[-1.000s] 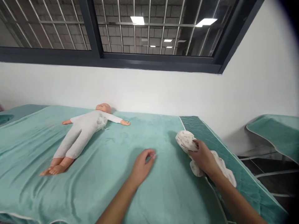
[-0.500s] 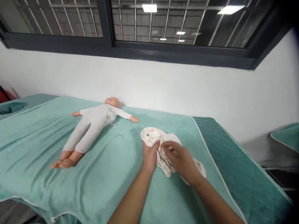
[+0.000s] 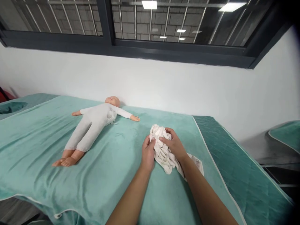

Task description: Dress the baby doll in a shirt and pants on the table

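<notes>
Between my two hands is a bunched white baby garment [image 3: 164, 153] with small dark specks, gathered up at its top. My left hand [image 3: 148, 153] grips its left side, thumb pressed on the folds. On the other side, my right hand [image 3: 174, 143] holds the upper right part, fingers behind it and thumb in front. A loose end of the garment with a small dark print trails out past my right wrist. To the left a baby doll [image 3: 96, 123] in a white long-sleeved suit lies face up, arms spread, feet bare.
A light green sheet [image 3: 112, 181] with white piping covers the bed, wrinkled on the left. Darker green quilted cloth [image 3: 243, 165] shows along the right. Behind stand a white wall [image 3: 150, 84] and a dark-framed window [image 3: 178, 51]. Another green cloth edge [image 3: 286, 134] juts in at far right.
My right hand has moved from in front of the garment to grip its upper right side. The garment is gathered more tightly at the top. The doll lies as before.
</notes>
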### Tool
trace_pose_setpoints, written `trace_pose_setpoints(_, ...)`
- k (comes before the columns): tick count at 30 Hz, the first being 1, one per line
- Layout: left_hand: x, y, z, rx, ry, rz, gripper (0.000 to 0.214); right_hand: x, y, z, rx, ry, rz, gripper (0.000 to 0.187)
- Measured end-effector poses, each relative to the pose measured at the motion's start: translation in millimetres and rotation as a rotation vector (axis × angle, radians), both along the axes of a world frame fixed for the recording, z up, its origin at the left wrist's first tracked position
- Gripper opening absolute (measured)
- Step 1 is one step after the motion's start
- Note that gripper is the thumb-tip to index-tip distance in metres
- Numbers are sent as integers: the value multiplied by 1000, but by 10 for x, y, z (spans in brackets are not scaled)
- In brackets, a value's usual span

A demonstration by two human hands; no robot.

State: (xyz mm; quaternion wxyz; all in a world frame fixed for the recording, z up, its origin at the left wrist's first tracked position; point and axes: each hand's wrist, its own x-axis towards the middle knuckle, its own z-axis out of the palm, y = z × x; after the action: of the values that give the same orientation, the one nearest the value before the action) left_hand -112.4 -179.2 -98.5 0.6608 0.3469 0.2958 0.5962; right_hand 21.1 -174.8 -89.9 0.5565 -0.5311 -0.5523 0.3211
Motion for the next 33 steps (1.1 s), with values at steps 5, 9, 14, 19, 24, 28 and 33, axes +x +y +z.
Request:
trace_pose_setpoints(5,24,25,-50,44,273,191,31,-24,-89,-10,109,-86,-177,25)
trace_pose_setpoints(9,49,-32,-22,181,482,354,61,-11,-120,-11,235,-134,-274,16)
trace_pose_setpoints(14,88,-83,-2,431,705,369,49,2,-186,33,308,-226,-289,16)
trace_pose_setpoints(19,41,-35,-6,272,590,366,25,109,-274,84,363,-190,-343,16)
trace_pose_setpoints(24,4,-20,5,74,389,269,36,356,-258,49,222,508,-451,12)
trace_pose_setpoints(28,-7,-47,5,116,527,138,26,288,-291,22,111,524,-90,36)
trace_pose_setpoints(33,47,-4,22,144,520,11,15,74,-351,34,-25,85,49,74)
